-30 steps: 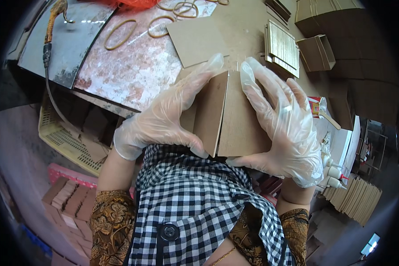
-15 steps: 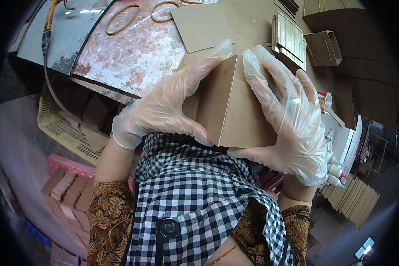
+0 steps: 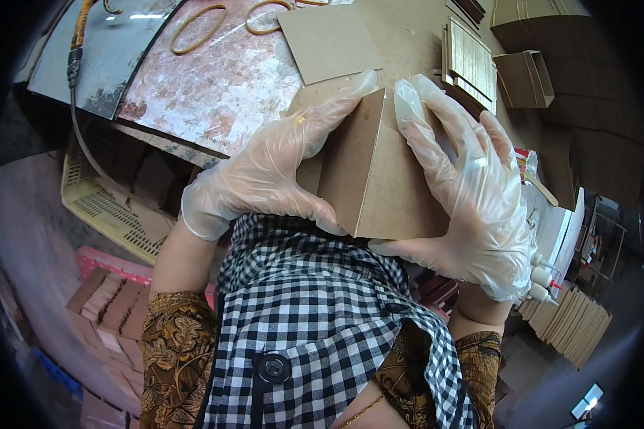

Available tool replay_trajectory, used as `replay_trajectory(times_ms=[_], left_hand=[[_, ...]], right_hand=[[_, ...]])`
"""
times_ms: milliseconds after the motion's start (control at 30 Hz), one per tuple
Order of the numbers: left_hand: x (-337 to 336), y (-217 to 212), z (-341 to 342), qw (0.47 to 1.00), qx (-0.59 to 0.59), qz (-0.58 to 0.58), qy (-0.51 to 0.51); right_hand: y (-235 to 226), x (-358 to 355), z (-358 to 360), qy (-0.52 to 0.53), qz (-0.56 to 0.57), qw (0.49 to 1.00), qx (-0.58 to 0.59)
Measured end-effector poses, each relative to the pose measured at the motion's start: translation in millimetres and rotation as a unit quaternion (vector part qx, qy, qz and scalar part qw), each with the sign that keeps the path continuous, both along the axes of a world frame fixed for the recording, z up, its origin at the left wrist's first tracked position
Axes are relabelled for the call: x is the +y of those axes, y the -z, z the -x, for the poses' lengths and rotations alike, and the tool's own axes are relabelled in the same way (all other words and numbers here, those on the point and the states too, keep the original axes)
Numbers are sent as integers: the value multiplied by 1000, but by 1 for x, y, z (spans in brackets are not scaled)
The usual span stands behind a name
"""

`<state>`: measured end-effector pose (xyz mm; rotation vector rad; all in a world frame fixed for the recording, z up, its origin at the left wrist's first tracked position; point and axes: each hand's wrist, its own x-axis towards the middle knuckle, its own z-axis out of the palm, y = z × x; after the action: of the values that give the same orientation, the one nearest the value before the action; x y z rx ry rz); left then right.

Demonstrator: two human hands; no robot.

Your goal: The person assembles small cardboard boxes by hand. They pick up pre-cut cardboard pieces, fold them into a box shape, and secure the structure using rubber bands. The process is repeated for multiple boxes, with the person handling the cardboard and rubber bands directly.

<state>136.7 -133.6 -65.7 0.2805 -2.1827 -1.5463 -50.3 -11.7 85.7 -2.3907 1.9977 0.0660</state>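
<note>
Brown fibreboard panels meet at a raised corner edge that points up at me, forming a box-like piece at the table's near edge. My left hand, in a clear plastic glove, presses its left face, with the fingers at the far end and the thumb at the near end. On the right face lies my right hand, gloved the same way, its fingers along the far part and its thumb under the near edge. Both hands grip the piece between them. The underside of the piece is hidden.
Beyond lie a flat square board and rubber bands. At right are a stack of panels, an open box and glue bottles. A yellow crate stands low left; a hose hangs over the table edge.
Hardly anything differs. Both hands keep the same hold on the fibreboard piece; the left fingertips sit slightly lower along its far end.
</note>
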Motion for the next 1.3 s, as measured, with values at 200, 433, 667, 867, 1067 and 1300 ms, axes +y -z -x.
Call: replay_trajectory(times_ms=[200,433,667,867,1067,1300], left_hand=[[-1,5,-2,1000,-10,21,-3],[0,2,0,1000,3,-8,-1],[0,0,-1,1000,9,-27,5],[0,1,0,999,41,11,-3],[2,7,-2,999,21,-46,5],[-1,0,-6,1000,9,-28,10]], right_hand=[[-1,-2,-2,9,-3,1000,-13],[-1,-1,-5,11,7,1000,-7],[-2,-2,-8,19,-4,1000,5],[-2,-2,-9,21,-10,1000,1],[-1,-2,-8,18,-26,999,8],[-5,-3,-4,0,-40,999,6]])
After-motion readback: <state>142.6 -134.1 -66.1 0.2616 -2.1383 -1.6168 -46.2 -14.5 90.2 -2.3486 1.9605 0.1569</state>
